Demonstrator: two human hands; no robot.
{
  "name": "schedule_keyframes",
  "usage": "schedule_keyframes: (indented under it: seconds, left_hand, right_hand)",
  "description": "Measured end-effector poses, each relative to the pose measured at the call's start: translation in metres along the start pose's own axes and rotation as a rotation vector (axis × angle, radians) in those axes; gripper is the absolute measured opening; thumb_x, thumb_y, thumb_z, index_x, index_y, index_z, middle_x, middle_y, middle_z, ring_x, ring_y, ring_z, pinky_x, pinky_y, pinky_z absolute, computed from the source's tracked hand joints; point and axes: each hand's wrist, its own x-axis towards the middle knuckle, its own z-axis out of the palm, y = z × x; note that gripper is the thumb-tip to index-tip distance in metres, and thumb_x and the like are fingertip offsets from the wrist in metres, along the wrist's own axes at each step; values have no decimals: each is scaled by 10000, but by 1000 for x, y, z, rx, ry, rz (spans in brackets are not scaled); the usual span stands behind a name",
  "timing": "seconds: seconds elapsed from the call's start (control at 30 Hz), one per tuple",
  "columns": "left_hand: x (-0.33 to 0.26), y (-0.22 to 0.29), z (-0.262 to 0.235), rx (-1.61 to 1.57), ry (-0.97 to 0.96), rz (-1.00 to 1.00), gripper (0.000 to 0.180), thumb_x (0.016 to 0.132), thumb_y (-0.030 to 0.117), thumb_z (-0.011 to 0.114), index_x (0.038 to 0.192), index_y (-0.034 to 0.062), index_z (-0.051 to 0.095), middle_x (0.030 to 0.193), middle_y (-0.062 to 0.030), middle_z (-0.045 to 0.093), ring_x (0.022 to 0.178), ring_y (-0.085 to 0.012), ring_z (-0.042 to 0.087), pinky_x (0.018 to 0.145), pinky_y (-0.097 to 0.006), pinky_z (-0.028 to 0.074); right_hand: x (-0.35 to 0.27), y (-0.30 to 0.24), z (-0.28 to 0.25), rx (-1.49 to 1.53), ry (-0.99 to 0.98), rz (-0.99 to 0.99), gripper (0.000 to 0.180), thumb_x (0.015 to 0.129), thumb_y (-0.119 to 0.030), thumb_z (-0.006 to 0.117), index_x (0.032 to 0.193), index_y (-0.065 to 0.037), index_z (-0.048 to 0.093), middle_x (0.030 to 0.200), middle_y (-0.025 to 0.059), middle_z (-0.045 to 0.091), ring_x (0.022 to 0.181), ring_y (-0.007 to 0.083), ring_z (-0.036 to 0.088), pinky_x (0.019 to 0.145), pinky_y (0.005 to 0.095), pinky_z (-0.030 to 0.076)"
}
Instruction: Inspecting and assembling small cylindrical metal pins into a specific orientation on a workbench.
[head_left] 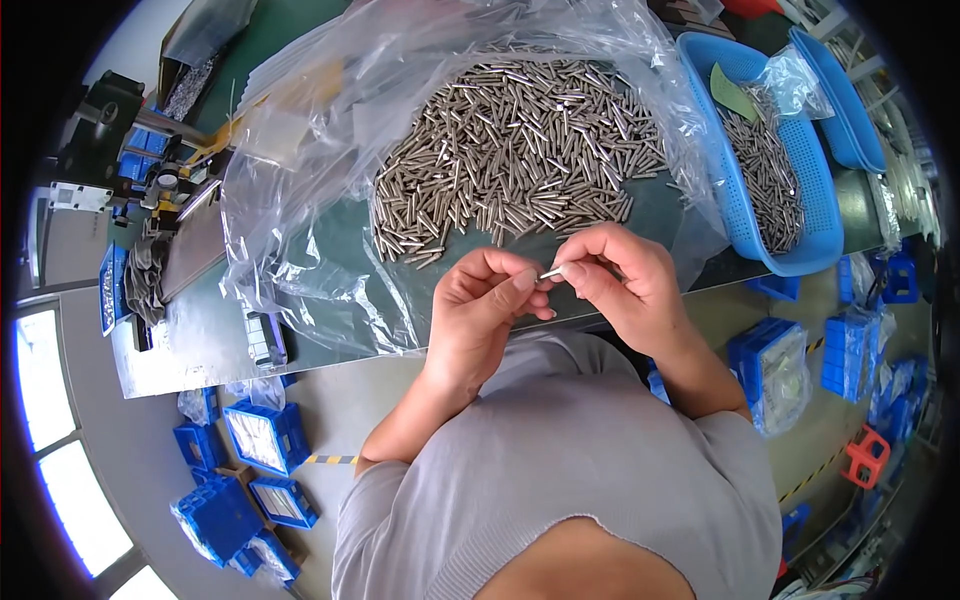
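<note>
Between my two hands, near the table's front edge, is a small metal pin point(551, 273). My right hand point(622, 275) pinches one end of it between thumb and forefinger. The thumb and fingers of my left hand point(487, 305) close around its other end, and the curled fingers hide part of it. Just beyond my hands, a large pile of similar metal pins point(520, 140) lies spread on a clear plastic sheet point(320, 190). The sheet is crumpled around the pile's left, far and right sides.
A blue perforated basket point(820, 190) with more pins and a green tag point(733, 95) stands at the right, beside a second blue basket point(850, 120). A black and metal device point(160, 180) occupies the left end. Blue crates point(265, 437) and a red stool point(866, 457) are on the floor.
</note>
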Motion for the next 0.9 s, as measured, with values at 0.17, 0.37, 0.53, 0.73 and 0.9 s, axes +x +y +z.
schedule_keyframes:
  seconds: [0.17, 0.37, 0.53, 0.73, 0.9]
  left_hand:
    - [0, -2, 1, 10, -5, 4, 82, 877, 35, 571, 918, -34, 556, 850, -122, 635, 744, -166, 626, 691, -318, 538]
    - [3, -3, 6, 49, 1, 19, 57, 873, 15, 563, 908, -30, 557, 856, -119, 632, 749, -165, 627, 680, -318, 542]
    - [5, -3, 6, 71, 10, 86, 41, 864, 10, 569, 888, -23, 564, 867, -128, 626, 721, -156, 612, 673, -305, 540]
    - [9, -6, 6, 86, 29, 102, 41, 866, 16, 570, 883, -21, 566, 868, -129, 620, 713, -155, 605, 670, -303, 530]
    - [10, -6, -1, 73, -4, 110, 45, 869, 14, 566, 896, -21, 563, 877, -133, 616, 716, -155, 605, 677, -300, 526]
  right_hand:
    - [3, 7, 5, -37, 26, -104, 56, 805, 18, 623, 840, -2, 585, 739, 51, 580, 645, 120, 566, 563, 242, 449]
    - [-1, 4, 1, -158, 32, -117, 79, 793, 13, 632, 832, -4, 565, 784, 68, 563, 672, 127, 544, 568, 240, 432]
    - [-11, -31, -45, -441, 491, -316, 70, 793, 38, 599, 843, 2, 565, 821, 75, 569, 656, 115, 498, 573, 223, 396]
    - [-4, -45, -107, -1102, 898, -181, 157, 781, -6, 638, 935, -36, 635, 860, 81, 597, 693, 179, 556, 623, 276, 455]
    - [2, -14, -60, -794, 188, -164, 168, 759, -70, 664, 919, -57, 614, 889, 102, 591, 741, 282, 594, 626, 340, 477]
